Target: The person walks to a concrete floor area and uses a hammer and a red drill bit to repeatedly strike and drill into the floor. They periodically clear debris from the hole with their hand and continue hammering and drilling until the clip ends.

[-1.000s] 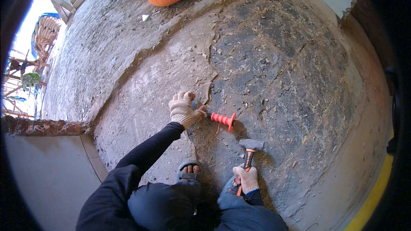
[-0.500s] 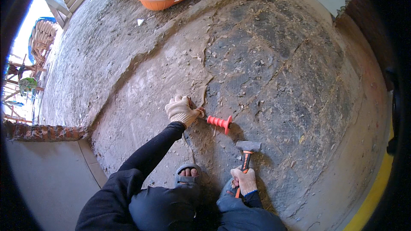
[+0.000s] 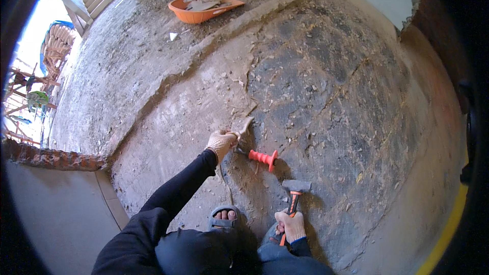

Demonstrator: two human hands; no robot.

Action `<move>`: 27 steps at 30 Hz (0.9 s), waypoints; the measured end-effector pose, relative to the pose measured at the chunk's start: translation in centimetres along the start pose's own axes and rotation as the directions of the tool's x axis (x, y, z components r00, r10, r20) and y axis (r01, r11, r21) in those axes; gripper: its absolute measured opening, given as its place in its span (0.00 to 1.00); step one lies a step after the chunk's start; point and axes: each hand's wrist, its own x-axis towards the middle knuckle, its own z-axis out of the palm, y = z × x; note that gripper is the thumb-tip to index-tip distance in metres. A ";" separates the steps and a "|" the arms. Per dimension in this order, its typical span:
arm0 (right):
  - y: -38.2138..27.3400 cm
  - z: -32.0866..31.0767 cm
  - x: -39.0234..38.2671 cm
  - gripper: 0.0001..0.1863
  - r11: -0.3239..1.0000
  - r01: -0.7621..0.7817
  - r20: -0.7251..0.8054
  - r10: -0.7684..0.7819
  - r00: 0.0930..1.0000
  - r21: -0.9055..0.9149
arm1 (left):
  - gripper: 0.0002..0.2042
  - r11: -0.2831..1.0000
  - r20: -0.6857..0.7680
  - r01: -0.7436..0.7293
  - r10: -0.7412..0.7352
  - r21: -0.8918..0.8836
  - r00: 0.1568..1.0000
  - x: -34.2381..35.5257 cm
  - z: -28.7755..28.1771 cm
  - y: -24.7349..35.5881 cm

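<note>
Cream-gloved, the left hand (image 3: pixel 222 141) reaches out over the broken floor (image 3: pixel 173 114), its fingers curled in and pinching the near end of a thin pale fragment (image 3: pixel 245 124), which points away toward the upper right. Just below that fragment lies a chisel (image 3: pixel 262 158) with a ribbed red grip and a round guard; its steel end is turned toward the left hand, its guard toward the right, and none of the fingers are wrapped around the grip. Closer to the body, the right hand (image 3: pixel 291 226), gloved the same way, is closed around the black and orange handle of a hammer (image 3: pixel 296 186), whose grey head points away from the person, near the chisel's guard but apart from it; whether the head touches the ground I cannot tell. Grey sandals show below, the clearer one (image 3: pixel 223 218) on the left foot with bare toes. Dark, chip-strewn ground (image 3: pixel 331 117) spreads to the right of a ragged edge, and well beyond the hands an orange basin (image 3: pixel 191 16) holds flat broken pieces (image 3: pixel 204 4).
</note>
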 end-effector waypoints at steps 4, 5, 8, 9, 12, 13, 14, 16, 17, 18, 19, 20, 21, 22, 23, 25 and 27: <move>-0.4 0.1 -0.1 0.11 0.999 -0.041 -0.002 0.041 0.999 -0.008 | 0.03 0.850 0.251 0.246 -0.140 -0.465 0.958 -0.5 -0.1 -0.5; -0.4 0.1 -0.1 0.11 0.999 -0.036 -0.004 0.036 0.999 -0.019 | 0.03 0.780 0.323 0.303 -0.137 -0.547 0.936 -0.6 -0.2 -0.7; -0.4 0.0 -0.2 0.11 1.000 -0.025 -0.006 0.025 1.000 -0.015 | 0.01 0.734 0.318 0.298 -0.117 -0.610 0.941 0.4 -0.5 -0.5; -0.3 0.0 -0.2 0.11 0.999 -0.024 -0.011 0.023 1.000 -0.025 | 0.01 0.720 0.323 0.289 -0.095 -0.631 0.942 0.8 -0.8 0.2; 0.0 -0.1 0.1 0.12 0.999 -0.032 -0.003 0.032 0.999 0.009 | 0.07 0.749 0.271 0.046 0.182 -0.661 0.945 4.7 -3.4 7.8; 0.1 -0.2 0.2 0.12 1.000 -0.028 -0.006 0.028 1.000 0.007 | 0.07 0.415 0.248 0.188 0.097 -0.890 0.964 6.2 -4.5 11.8; 0.2 -0.2 0.3 0.12 1.000 -0.028 -0.009 0.028 1.000 0.000 | 0.07 0.523 0.123 -0.029 0.254 -0.852 0.959 7.8 -5.8 16.7; 0.4 -0.4 0.5 0.12 1.000 -0.028 -0.002 0.028 1.000 -0.012 | 0.09 0.552 -0.123 -0.447 0.525 -0.704 0.842 9.7 -8.4 25.8; 0.5 -0.5 0.6 0.13 1.000 -0.027 0.006 0.027 1.000 -0.012 | 0.11 0.498 -0.182 -0.485 0.538 -0.719 0.823 10.0 -9.3 28.9; 0.6 -0.5 0.6 0.13 1.000 -0.029 0.013 0.029 0.999 -0.012 | 0.12 0.466 -0.209 -0.537 0.587 -0.703 0.782 9.8 -10.4 31.1; 0.6 -0.6 0.6 0.13 1.000 -0.011 0.017 0.011 1.000 -0.024 | 0.10 0.562 -0.253 -0.573 0.546 -0.597 0.799 9.6 -10.4 31.6; 0.7 -0.7 0.6 0.13 0.999 -0.002 0.018 0.003 1.000 -0.033 | 0.10 0.509 -0.276 -0.839 0.849 0.193 0.451 8.8 -10.3 30.8; 0.8 -0.7 0.6 0.13 0.999 -0.005 0.017 0.006 1.000 -0.035 | 0.10 -0.041 0.141 -0.596 0.982 0.802 0.123 7.7 -10.0 29.3; 0.8 -0.7 0.6 0.13 1.000 0.002 0.027 -0.002 1.000 0.002 | 0.10 0.404 -0.074 -0.781 0.903 0.476 0.423 7.3 -7.9 27.7; 0.9 -0.7 0.6 0.13 1.000 0.021 0.014 -0.020 1.000 -0.016 | 0.09 0.737 -0.126 -0.676 0.672 0.010 0.730 6.9 -5.3 25.3; 0.9 -0.7 0.6 0.13 0.998 0.032 0.011 -0.032 0.999 -0.048 | 0.30 0.767 0.116 -0.620 0.640 -0.164 0.760 4.3 -1.2 18.2; 0.8 -0.7 0.6 0.12 0.999 0.035 0.021 -0.035 0.999 -0.003 | 0.42 0.422 0.389 -0.765 0.679 0.487 0.622 0.1 1.8 11.0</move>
